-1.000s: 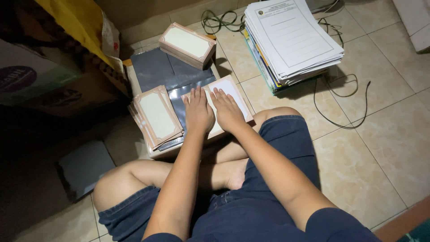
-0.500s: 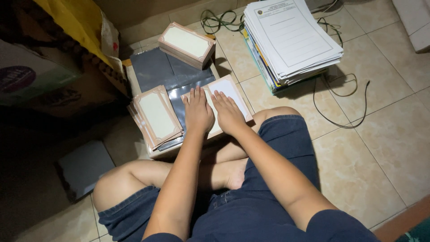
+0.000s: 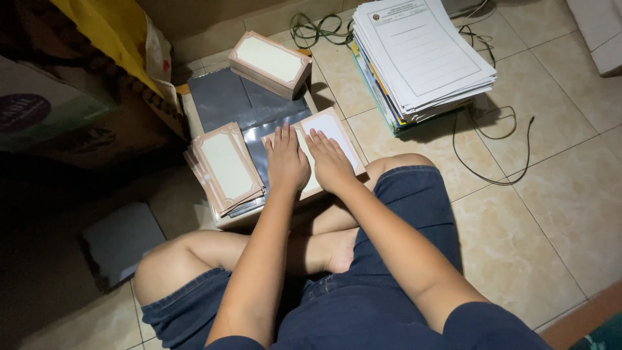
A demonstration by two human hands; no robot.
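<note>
Both hands, left (image 3: pixel 287 162) and right (image 3: pixel 330 163), lie flat with fingers spread on the card (image 3: pixel 330 129) atop the shiny film (image 3: pixel 259 126); uneven pressure could skew it; the left stack (image 3: pixel 227 167) overhangs.

A pale rectangular card (image 3: pixel 330 139) with a tan ornate border is laid flat and slightly skewed on grey glossy sheets (image 3: pixel 227 97), pressed down under both palms.
</note>
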